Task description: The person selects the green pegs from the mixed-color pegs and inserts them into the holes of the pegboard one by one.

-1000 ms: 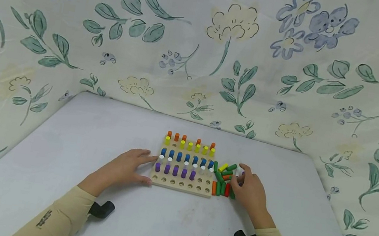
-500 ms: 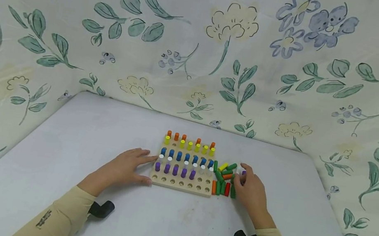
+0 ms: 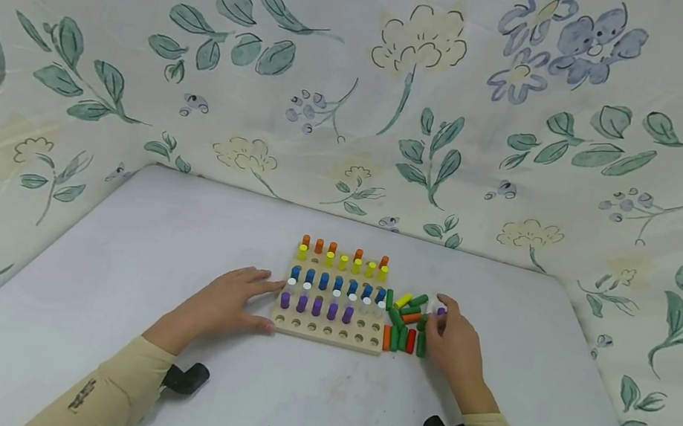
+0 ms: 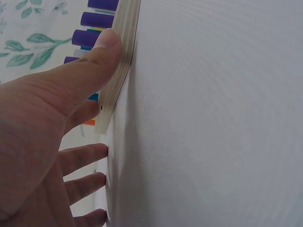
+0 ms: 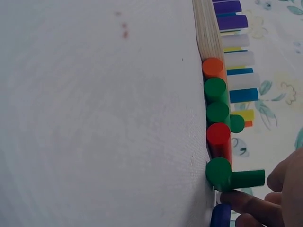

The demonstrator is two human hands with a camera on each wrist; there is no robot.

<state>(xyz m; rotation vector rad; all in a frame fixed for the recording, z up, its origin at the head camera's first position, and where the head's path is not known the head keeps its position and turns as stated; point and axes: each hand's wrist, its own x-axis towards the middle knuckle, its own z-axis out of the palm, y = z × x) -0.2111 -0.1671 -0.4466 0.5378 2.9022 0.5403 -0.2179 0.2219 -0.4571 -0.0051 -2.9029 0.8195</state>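
Note:
A wooden pegboard (image 3: 324, 339) holds rows of orange, yellow, blue, white and purple pegs. My left hand (image 3: 228, 300) lies at its left side, index finger and thumb touching the board while the other fingertips rest on the table; the left wrist view shows the thumb (image 4: 102, 52) against the board's edge. Right of the board, my right hand (image 3: 457, 342) reaches into loose pegs with thumb and fingers apart. A purple peg (image 3: 442, 311) shows between them. In the right wrist view, a raised green peg (image 5: 248, 178) stands close to the thumb tip; contact is unclear.
Loose green pegs (image 3: 402, 340), a red peg (image 3: 410, 341), an orange peg (image 3: 386, 337) and a yellow peg (image 3: 403, 301) lie against the board's right side. The white table (image 3: 307, 418) extends around, backed by a floral cloth (image 3: 335, 91).
My right hand has shifted slightly right among the loose pegs. The white peg near its fingers is now mostly hidden, and the purple peg shows more. My left hand has stayed in place.

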